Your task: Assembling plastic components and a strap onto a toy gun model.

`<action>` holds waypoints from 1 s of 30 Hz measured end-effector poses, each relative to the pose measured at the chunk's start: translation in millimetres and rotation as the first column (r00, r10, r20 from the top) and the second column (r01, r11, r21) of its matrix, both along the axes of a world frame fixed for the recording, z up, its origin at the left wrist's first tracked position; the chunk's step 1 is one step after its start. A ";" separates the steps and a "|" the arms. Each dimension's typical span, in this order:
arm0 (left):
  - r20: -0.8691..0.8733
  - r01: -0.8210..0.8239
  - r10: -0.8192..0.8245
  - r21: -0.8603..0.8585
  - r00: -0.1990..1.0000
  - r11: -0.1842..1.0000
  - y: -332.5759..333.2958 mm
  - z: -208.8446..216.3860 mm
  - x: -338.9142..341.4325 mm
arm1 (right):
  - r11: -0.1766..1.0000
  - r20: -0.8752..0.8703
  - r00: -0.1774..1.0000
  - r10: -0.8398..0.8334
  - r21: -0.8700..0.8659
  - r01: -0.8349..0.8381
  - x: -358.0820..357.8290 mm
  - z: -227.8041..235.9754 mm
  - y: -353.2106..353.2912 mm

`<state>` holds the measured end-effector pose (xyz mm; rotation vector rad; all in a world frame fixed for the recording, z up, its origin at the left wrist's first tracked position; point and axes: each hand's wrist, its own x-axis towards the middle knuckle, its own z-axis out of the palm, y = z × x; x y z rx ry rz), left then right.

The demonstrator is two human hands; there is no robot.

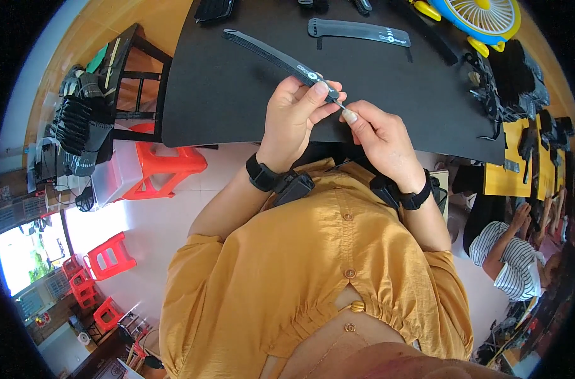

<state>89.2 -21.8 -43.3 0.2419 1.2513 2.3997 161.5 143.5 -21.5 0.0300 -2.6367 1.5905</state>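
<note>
My left hand [292, 115] is closed around the near end of a long dark grey strap [271, 57] with a pale printed mark. The strap's free length slants up and to the left above the table. Close beside it, my right hand [383, 136] pinches a thin greyish piece between thumb and forefinger at the strap's near end. Whether that piece belongs to the strap, I cannot tell. A second grey strap [358, 31] lies flat on the black table [230, 104], beyond my hands.
A yellow and blue fan [480, 19] stands at the far right. Black straps are heaped on the right [521, 79] and on the left [79, 129]. A red stool [164, 167] is left of the table. A person in a striped top [505, 252] sits at the right.
</note>
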 end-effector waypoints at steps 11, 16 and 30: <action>0.018 -0.019 0.018 0.030 1.000 0.999 0.9 1.7 1.2 | 0.999 -0.034 0.999 0.016 0.032 -0.015 0.4 -0.7 1.3; -0.003 -0.028 0.028 0.040 1.000 0.999 1.9 1.6 1.9 | 1.000 -0.010 1.000 -0.012 0.017 0.013 -0.3 0.5 0.9; -0.061 -0.075 0.072 -0.036 0.996 0.997 5.6 0.9 2.8 | 0.988 -0.006 0.988 -0.152 0.007 0.152 -0.2 11.3 -10.1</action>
